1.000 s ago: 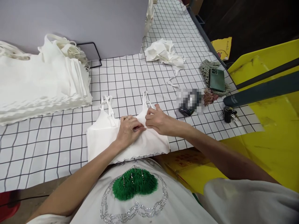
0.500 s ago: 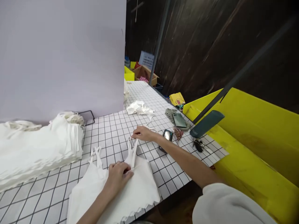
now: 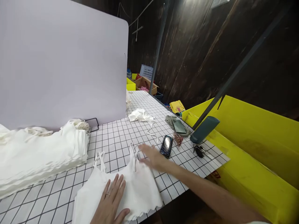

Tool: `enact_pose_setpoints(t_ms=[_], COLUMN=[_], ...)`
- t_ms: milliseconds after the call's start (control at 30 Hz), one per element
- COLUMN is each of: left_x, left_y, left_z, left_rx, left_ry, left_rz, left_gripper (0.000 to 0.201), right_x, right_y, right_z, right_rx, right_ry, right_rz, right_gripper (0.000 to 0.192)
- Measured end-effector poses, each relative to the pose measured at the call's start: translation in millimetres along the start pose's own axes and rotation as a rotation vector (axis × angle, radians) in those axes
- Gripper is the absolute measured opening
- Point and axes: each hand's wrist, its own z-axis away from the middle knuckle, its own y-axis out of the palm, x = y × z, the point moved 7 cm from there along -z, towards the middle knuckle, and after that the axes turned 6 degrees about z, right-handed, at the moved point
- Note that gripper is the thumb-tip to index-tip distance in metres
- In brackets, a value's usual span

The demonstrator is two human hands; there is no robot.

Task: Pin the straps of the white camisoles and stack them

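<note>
A white camisole (image 3: 144, 189) with thin straps and a wavy hem lies flat in front of me, on top of others like it. My left hand (image 3: 112, 199) rests on its middle, fingers spread, a ring on one finger. Over the right strap hovers my right hand (image 3: 151, 157), blurred by motion, its fingers stretched out and apart with nothing seen in them. The looped straps (image 3: 132, 154) stand up at the camisole's top edge, close to the right fingertips.
At left lies a thick stack of white garments (image 3: 46, 149) before a pale upright panel (image 3: 65, 62). On the gridded tabletop (image 3: 116, 133) are a black phone (image 3: 166, 146), a green phone (image 3: 179, 126), keys (image 3: 199, 151), a dark green bottle (image 3: 204, 129) and white scraps (image 3: 140, 115). A yellow bin (image 3: 257, 133) stands right.
My right hand has let go of the strap and moved slightly right and down, fingers opening. My left hand has flattened out and shifted lower on the camisole. The camera view has tilted up.
</note>
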Motion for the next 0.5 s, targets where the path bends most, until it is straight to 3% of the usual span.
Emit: enact_pose_setpoints(t_ms=[33,133,267,367,500], left_x=[4,20,47,73,98], left_y=[-4.0,-16.8,-38.5,-54.1,-74.3], left_z=[-1,-4,8,21,15], left_rx=[0.012,0.048,-0.002,-0.026,-0.13], left_ry=[-0.019,-0.104,-0.16,-0.28,-0.488], left_rz=[0.001,0.034,0.121,0.202,0.293], left_gripper=[0.07,0.072,0.069,0.062,0.043], right_x=[-21,-70,-120,-128,-113], right_y=[-25,-86,-128,-158,-236], right_z=[-22,-89,-138,-155,-170], right_rx=[-0.113,-0.27,-0.396,-0.466,-0.626], right_ry=[0.154,0.386,0.657,0.642,0.417], right_rz=[-0.026,-0.008,0.008,-0.036,-0.108], right_gripper=[0.056,0.042,0.041,0.038,0.029])
